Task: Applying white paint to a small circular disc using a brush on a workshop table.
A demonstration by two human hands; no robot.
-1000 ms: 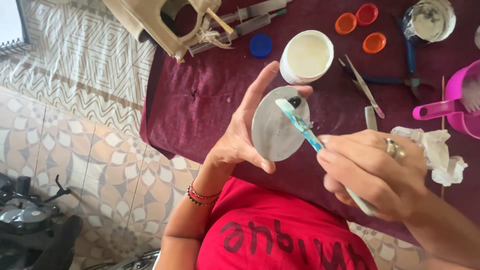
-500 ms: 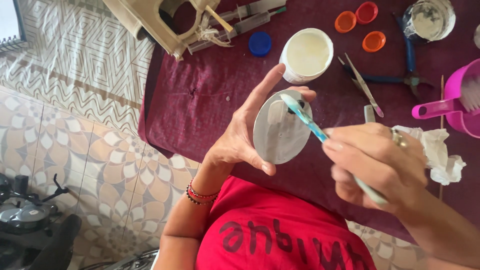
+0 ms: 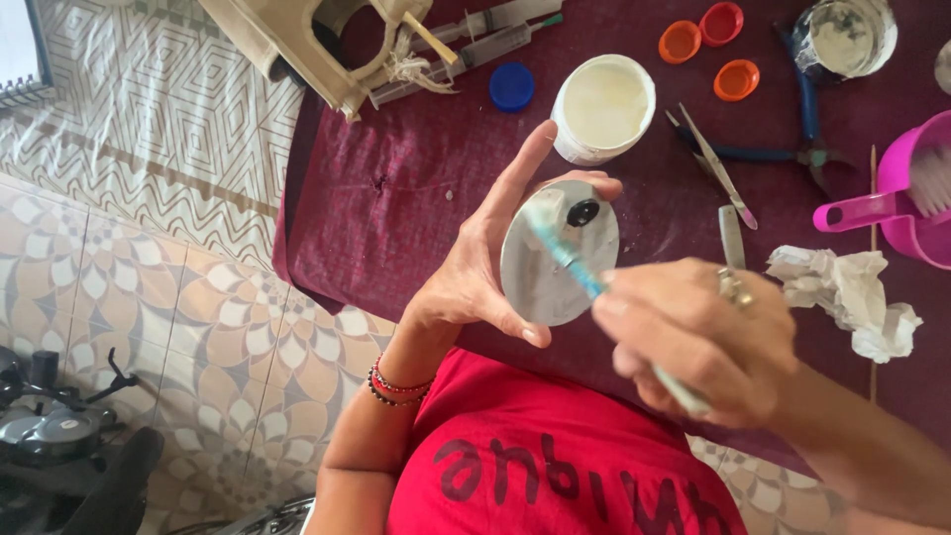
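Observation:
My left hand [image 3: 475, 272] holds a round grey disc [image 3: 555, 282] upright by its rim, thumb below and fingers above. The disc has a small black knob near its top. My right hand [image 3: 698, 342] grips a blue toothbrush [image 3: 565, 253] whose bristled head presses against the disc's upper left face. Both hands hover over a maroon cloth [image 3: 396, 198], above my red shirt.
On the cloth lie a white tub of cream paste [image 3: 602, 104], a blue cap [image 3: 511, 86], orange and red caps [image 3: 708, 45], blue-handled pliers [image 3: 807, 109], tweezers [image 3: 718, 168], crumpled tissue [image 3: 852, 292], a pink jug [image 3: 906, 203] and syringes [image 3: 475, 40]. Patterned floor tiles at left.
The toothbrush head has slid from the disc's right side across to its upper left, and my right hand has moved slightly down and left. The disc stays held in my left hand.

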